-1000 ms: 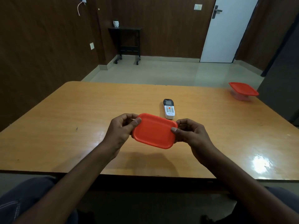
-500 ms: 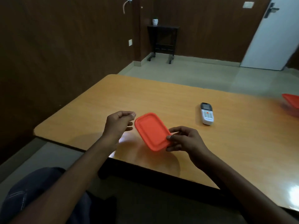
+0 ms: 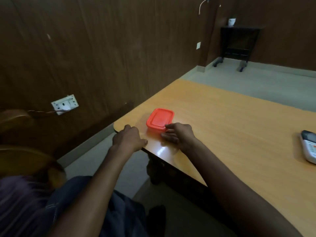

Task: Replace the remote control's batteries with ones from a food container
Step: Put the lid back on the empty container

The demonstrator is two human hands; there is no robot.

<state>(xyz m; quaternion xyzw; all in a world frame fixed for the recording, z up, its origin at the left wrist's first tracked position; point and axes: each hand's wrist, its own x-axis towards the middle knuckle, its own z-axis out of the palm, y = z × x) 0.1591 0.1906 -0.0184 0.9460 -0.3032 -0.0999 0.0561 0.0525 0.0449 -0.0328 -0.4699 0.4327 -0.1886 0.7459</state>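
- Counter (image 3: 239,127) of glossy orange-brown wood carries everything; nothing swapped yet, I judge.
- Left hand (image 3: 130,140) rests loosely curled at the counter's edge, empty.
- Right hand (image 3: 178,134) touches the container's near corner, fingers partly open; grip unclear.
- Red-lidded clear plastic food container (image 3: 159,120) sits lidded near the counter's corner.
- White remote control (image 3: 309,146) lies well apart, untouched.

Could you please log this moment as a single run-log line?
right hand: on lidded red container | container: near table corner | left hand: table edge, empty | remote control: untouched
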